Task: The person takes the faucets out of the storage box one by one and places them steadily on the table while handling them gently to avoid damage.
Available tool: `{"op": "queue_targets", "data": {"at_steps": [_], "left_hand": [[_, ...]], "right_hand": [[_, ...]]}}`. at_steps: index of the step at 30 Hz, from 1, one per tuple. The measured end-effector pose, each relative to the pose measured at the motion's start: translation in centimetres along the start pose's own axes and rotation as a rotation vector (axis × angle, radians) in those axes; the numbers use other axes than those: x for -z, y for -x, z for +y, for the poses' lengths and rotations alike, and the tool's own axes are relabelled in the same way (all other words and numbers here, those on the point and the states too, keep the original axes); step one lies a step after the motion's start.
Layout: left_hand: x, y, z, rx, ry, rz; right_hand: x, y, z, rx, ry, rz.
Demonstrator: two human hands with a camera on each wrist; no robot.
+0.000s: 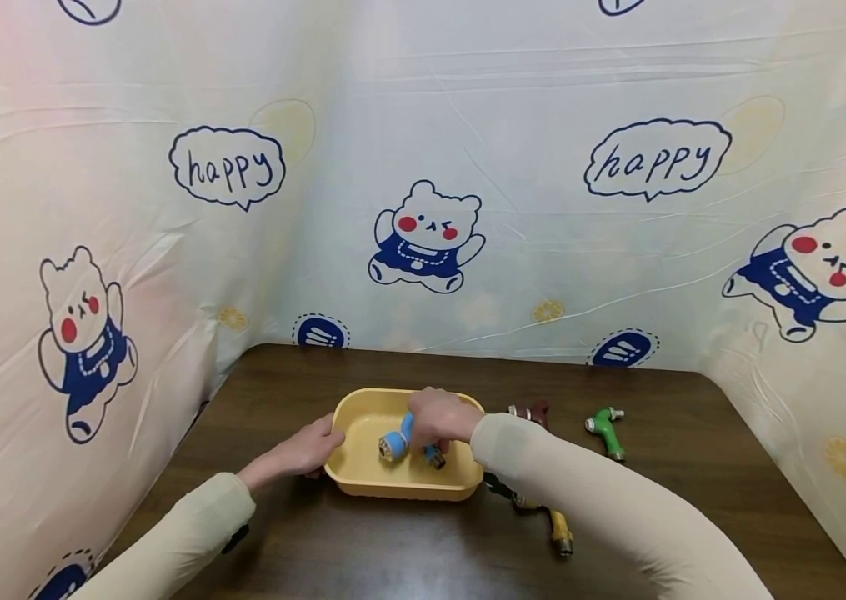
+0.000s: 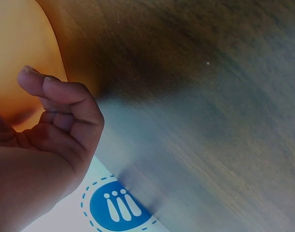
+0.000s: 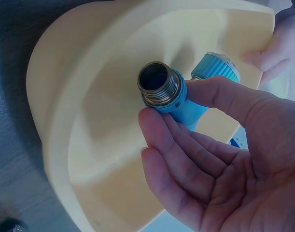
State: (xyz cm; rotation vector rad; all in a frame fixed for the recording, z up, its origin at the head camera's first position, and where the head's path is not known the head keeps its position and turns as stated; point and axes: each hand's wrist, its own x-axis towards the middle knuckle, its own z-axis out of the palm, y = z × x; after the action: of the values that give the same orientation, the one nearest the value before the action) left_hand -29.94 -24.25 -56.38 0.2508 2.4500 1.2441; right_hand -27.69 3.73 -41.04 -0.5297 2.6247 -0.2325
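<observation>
A yellow plastic basin [image 1: 373, 482] sits on the brown table. My left hand [image 1: 310, 450] grips its left end, thumb over the rim and fingers against the outside; in the left wrist view those fingers are curled by the basin wall. Inside the basin, my right hand [image 1: 439, 418] holds a blue tap [image 1: 395, 444]. The right wrist view shows thumb and fingers pinching the blue body near its threaded metal end [image 3: 159, 86], while a ribbed blue end points off behind. Part of the tap is hidden by the hand in the head view.
To the right lie a green tap [image 1: 606, 433], a dark red fitting [image 1: 538, 412] and a yellow fitting [image 1: 561, 533], the latter two partly covered by the right sleeve [image 1: 588, 483]. A printed curtain [image 1: 505, 325] surrounds the table [image 1: 302, 542] at its back and sides.
</observation>
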Motion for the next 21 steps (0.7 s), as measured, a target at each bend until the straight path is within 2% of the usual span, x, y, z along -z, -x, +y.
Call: {"op": "queue_targets", "data": {"at_steps": [1, 2, 4, 7, 8, 9, 11, 13, 15, 16, 20, 21], "left_hand": [[0.0, 0.0, 0.0, -0.009, -0.005, -0.004], [0.1, 0.9, 1.0, -0.043, -0.028, -0.005], [0.1, 1.2, 1.1, -0.079, -0.043, -0.012], [0.2, 1.4, 1.1, -0.096, -0.042, -0.017], [0.1, 1.4, 1.1, -0.093, -0.042, -0.012], [0.1, 0.6, 0.2, -0.063, -0.02, -0.012], [0.1, 0.4, 0.1, -0.046, -0.014, -0.005], [0.1, 0.4, 0.0, -0.057, -0.028, -0.005], [0.1, 1.7, 1.6, -0.119, -0.079, -0.003], [0.1, 1.7, 1.6, -0.123, -0.082, -0.01], [0.0, 1.6, 1.5, -0.105, -0.065, -0.011], [0.0, 1.8, 1.8, -0.066, -0.047, -0.003]], "right_hand": [[0.1, 0.0, 0.0, 0.003, -0.001, 0.001], [0.1, 0.1, 0.0, 0.004, -0.002, 0.003], [0.2, 0.2, 0.1, 0.008, -0.001, 0.003], [0.2, 0.2, 0.0, 0.011, 0.005, -0.002], [0.1, 0.2, 0.0, 0.01, 0.009, -0.001], [0.1, 0.2, 0.0, 0.011, 0.014, -0.001], [0.1, 0.3, 0.0, 0.009, 0.021, -0.004], [0.2, 0.4, -0.1, 0.009, 0.026, 0.0], [0.2, 0.5, 0.0, 0.008, 0.024, 0.0], [0.2, 0.6, 0.0, 0.009, 0.021, -0.001], [0.1, 0.8, 0.2, 0.017, 0.019, 0.007], [0.1, 1.0, 0.3, 0.021, 0.021, 0.009]]}}
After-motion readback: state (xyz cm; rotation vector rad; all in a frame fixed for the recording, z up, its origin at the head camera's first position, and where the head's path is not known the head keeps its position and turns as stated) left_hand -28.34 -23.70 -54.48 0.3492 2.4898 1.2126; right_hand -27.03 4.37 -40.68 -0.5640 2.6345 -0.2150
